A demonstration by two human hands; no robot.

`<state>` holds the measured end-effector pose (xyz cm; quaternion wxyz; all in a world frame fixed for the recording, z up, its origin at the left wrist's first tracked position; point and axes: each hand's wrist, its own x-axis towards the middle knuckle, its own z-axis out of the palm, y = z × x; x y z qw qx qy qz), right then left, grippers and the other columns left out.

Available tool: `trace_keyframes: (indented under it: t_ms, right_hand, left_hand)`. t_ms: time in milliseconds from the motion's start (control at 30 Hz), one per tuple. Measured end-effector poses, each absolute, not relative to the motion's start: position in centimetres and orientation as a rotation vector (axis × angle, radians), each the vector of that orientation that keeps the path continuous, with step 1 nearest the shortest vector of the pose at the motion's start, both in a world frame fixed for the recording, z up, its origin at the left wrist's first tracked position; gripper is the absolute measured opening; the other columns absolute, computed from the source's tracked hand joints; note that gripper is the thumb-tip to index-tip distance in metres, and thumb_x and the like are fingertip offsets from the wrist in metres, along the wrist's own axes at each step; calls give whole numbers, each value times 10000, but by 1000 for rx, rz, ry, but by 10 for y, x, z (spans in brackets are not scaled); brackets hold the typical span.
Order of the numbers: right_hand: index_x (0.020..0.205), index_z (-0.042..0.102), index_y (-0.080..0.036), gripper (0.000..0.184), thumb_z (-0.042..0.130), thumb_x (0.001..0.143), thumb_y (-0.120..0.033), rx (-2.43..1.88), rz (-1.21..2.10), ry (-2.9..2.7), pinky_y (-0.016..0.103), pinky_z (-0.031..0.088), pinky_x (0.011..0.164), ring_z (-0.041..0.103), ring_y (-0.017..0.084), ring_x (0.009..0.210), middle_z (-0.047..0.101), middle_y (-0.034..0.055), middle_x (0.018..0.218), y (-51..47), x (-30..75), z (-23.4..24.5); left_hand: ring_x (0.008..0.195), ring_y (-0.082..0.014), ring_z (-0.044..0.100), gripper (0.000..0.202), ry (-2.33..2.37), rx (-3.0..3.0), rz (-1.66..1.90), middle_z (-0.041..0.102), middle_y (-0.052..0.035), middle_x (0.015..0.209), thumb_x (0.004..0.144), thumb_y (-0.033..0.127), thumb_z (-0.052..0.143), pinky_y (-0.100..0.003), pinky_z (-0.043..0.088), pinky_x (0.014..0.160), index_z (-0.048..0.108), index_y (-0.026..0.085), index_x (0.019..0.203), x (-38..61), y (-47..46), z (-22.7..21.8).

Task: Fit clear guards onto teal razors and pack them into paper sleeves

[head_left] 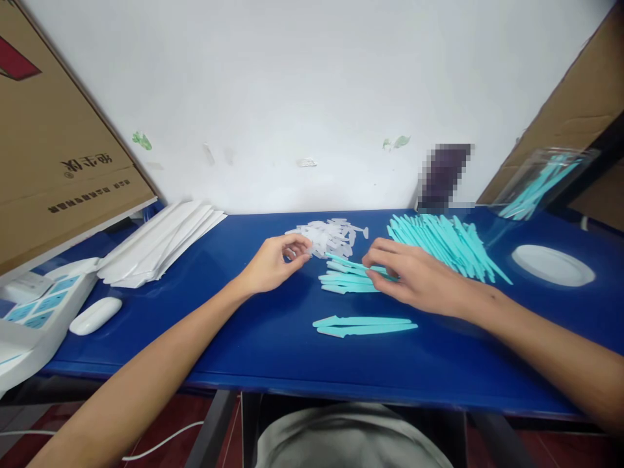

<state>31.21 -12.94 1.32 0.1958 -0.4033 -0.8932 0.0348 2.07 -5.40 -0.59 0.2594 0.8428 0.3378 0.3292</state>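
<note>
My right hand (407,270) is closed on a turquoise eyebrow razor (341,262), whose slim tip points left past the fingers. Below that hand lies a small group of similar razors (344,283). Two more razors (365,325) lie side by side nearer the front edge. My left hand (280,260) is curled at the left edge of a pile of small translucent blade caps (329,235). Its thumb and forefinger nearly meet; whatever is between them is too small to make out. A large heap of turquoise razors (439,244) spreads behind my right hand.
The blue table (253,351) meets a white wall. White paper sleeves (160,244), a white oval case (95,316) and a white device (49,312) are at left. At right are a white oval dish (553,265) and a clear jar (541,182) with turquoise razors. Cardboard stands both sides.
</note>
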Motion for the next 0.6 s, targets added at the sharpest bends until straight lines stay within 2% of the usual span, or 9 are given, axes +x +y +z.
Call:
trace_keyframes:
  t_ms: [67, 200, 267, 367, 433, 533, 600]
  right_hand:
    - [975, 616, -191, 192, 443, 994, -273, -1145, 21, -2519, 272, 336, 556, 477, 111, 575, 601, 65, 998, -129, 313, 12]
    - [967, 628, -189, 207, 441, 990, -273, -1170, -50, -2532, 273, 313, 538, 465, 111, 569, 593, 62, 976, -128, 312, 11]
    - [962, 629, -188, 212, 435, 993, -268, -1174, -42, -2535, 274, 310, 537, 474, 114, 579, 593, 56, 958, -128, 312, 11]
    - [960, 633, -185, 207, 440, 989, -255, -1167, -23, -2544, 275, 307, 541, 482, 110, 581, 593, 47, 943, -128, 311, 12]
    - [955, 634, -186, 192, 455, 983, -250, -1153, -21, -2550, 274, 303, 541, 469, 103, 564, 595, 40, 935, -129, 311, 11]
    - [948, 634, -188, 180, 468, 978, -249, -1133, -35, -2558, 274, 294, 536, 452, 98, 546, 602, 34, 925, -129, 310, 11]
    - [950, 638, -188, 180, 470, 977, -248, -1135, -53, -2559, 273, 289, 535, 459, 101, 551, 608, 35, 926, -129, 310, 10]
  left_hand:
    - [863, -163, 665, 251, 873, 2157, 863, 727, -75, 1021, 914, 341, 657, -298, 545, 800, 701, 161, 1084, 26, -56, -9]
    - [908, -192, 690, 223, 856, 2027, 845, 745, -91, 999, 886, 370, 697, -325, 551, 848, 699, 150, 926, 33, -60, -9]
    - [882, -191, 697, 230, 869, 2005, 862, 751, -88, 965, 871, 375, 718, -318, 552, 832, 699, 148, 903, 34, -62, -8]
    - [776, -165, 689, 304, 863, 2011, 882, 746, -49, 855, 877, 370, 726, -290, 548, 762, 675, 159, 1090, 33, -64, -7]
    - [755, -155, 682, 299, 849, 2072, 890, 744, -36, 838, 906, 366, 696, -274, 541, 738, 668, 170, 1130, 32, -64, -8]
    - [829, -165, 691, 203, 891, 2225, 896, 770, -55, 951, 941, 336, 633, -266, 534, 742, 744, 178, 1001, 31, -64, -9]
    - [872, -172, 699, 203, 921, 2299, 888, 781, -50, 1018, 936, 280, 616, -266, 537, 753, 772, 195, 1035, 31, -64, -9]
